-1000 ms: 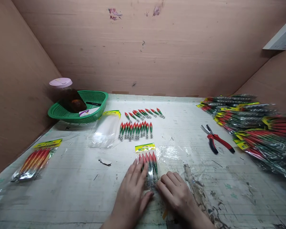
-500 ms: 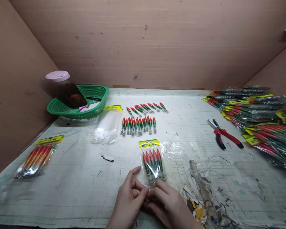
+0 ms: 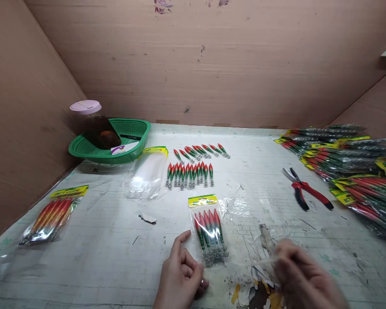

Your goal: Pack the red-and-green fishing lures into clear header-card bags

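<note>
A clear bag of fishing lures [image 3: 209, 229] with a yellow header lies in front of me. Inside it are several red-and-green lures, their hook crowns at the near end. At the bag's lower left corner is my left hand [image 3: 182, 274], thumb and fingers pinched at the edge, index finger stretched out along the side. My right hand [image 3: 304, 274] is off to the right, smeared by motion, its fingers closed on a thin clear strip [image 3: 255, 262] that trails toward the bag's near edge. Whether the strip still touches the bag is too blurred to tell.
Loose lures [image 3: 189, 175] lie in two rows beyond the bag, beside empty header bags [image 3: 148, 176]. A green basket [image 3: 141, 146] holds a lidded cup. Red-handled pliers [image 3: 312, 193] and piled packed lures [image 3: 369, 189] are at right; another packet [image 3: 54, 214] lies left.
My right hand has moved away from the bag's near edge to the right, drawing out a clear strip. The left hand stays by the bag. The view has shifted slightly.
</note>
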A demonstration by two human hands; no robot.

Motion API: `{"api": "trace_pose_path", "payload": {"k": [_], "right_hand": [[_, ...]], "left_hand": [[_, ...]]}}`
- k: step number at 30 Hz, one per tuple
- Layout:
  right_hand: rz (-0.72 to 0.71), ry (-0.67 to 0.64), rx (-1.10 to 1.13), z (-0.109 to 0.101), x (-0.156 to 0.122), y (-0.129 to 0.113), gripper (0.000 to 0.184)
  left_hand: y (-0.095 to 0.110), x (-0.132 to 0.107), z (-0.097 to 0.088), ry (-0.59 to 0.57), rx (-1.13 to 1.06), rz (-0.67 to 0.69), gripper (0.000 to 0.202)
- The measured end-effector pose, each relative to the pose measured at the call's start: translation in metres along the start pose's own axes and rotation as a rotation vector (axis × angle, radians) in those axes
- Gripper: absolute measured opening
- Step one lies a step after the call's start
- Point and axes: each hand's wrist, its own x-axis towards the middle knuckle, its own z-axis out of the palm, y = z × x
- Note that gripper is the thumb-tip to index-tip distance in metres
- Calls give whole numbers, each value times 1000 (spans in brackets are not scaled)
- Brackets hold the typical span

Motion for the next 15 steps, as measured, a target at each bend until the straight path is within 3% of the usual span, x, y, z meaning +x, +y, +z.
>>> {"api": "trace_pose_path", "payload": {"k": [3, 6, 8, 10, 12, 14, 15], "right_hand": [[8, 309, -433, -60, 0, 38, 19], [-171, 396, -952, -87, 0, 48, 34], [-344, 321, -1020, -75, 1, 35, 33], [-566, 122, -909, -43, 4, 14, 31], [-785, -74, -812, -5, 10, -7, 29], [-914, -169, -742, 27, 18, -21, 33], [-934, -207, -700, 38, 21, -25, 36]], "left_hand": [[-7, -3, -6, -30, 81, 57, 68], [-19, -6, -24, -18, 300, 303, 47], [-24, -3, -37, 42, 517, 599, 39], [-25, 3, -46, 64, 717, 920, 40], [-22, 11, -48, -8, 854, 1203, 40], [-18, 17, -45, -131, 919, 1366, 37], [-15, 17, -42, -173, 926, 1384, 35]]}}
